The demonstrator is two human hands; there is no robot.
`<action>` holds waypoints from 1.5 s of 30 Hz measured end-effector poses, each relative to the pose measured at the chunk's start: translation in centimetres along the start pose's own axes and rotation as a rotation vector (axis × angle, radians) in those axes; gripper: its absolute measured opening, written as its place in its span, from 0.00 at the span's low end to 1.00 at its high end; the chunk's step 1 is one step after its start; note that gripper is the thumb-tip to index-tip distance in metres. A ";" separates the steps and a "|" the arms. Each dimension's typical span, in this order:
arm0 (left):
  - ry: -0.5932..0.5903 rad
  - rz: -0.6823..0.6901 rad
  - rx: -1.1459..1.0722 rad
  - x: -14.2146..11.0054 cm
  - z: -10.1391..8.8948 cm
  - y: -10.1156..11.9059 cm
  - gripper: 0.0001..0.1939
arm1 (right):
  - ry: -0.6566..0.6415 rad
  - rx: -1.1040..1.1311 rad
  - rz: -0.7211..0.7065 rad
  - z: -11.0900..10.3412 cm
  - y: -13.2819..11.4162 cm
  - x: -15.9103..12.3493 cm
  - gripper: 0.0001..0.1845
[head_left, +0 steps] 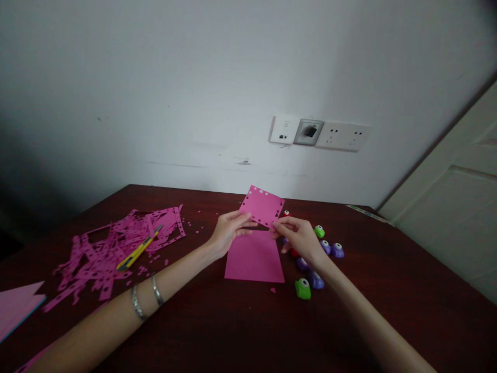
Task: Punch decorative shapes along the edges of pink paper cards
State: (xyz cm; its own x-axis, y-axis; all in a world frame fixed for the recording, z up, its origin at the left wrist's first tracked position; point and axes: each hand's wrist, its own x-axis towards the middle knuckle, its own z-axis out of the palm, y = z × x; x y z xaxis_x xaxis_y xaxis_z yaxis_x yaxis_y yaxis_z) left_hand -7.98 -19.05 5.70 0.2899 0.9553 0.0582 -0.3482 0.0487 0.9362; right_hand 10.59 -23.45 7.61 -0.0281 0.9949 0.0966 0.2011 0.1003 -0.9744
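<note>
Between both hands a pink paper sheet [263, 204] is held up, tilted, with small punched holes along its edges. My left hand [230, 231] pinches its lower left corner, thumb on the near face. At the lower right corner, my right hand [297, 235] grips the same sheet between thumb and fingers. Beneath them a plain pink square of paper [254, 259] lies flat on the table. Several small craft punches stand beside my right hand, among them a green punch [303, 289] and a purple punch [337, 250]; my hand partly hides some.
A heap of pink paper scraps [116, 243] covers the table's left side, with a yellow utility knife [139, 252] on it. Pink sheets [19, 311] lie at the left edge. A ruler-like strip [368, 214] rests at the back right. Behind the dark red table [217, 331] rises a wall with sockets [341, 135].
</note>
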 end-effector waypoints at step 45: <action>-0.531 0.464 1.497 1.3 1.6 -2.2 0.47 | 0.477 -1.321 -0.210 -2.8 8.7 -9.7 0.59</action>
State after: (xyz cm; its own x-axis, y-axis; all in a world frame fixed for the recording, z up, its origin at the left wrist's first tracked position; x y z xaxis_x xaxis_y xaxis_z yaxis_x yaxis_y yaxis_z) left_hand -5.42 -18.34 4.31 0.7753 0.5919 0.2203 0.5347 -0.8008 0.2698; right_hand 15.32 -32.18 -1.20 0.1029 0.8414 0.5305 0.9947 -0.0865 -0.0558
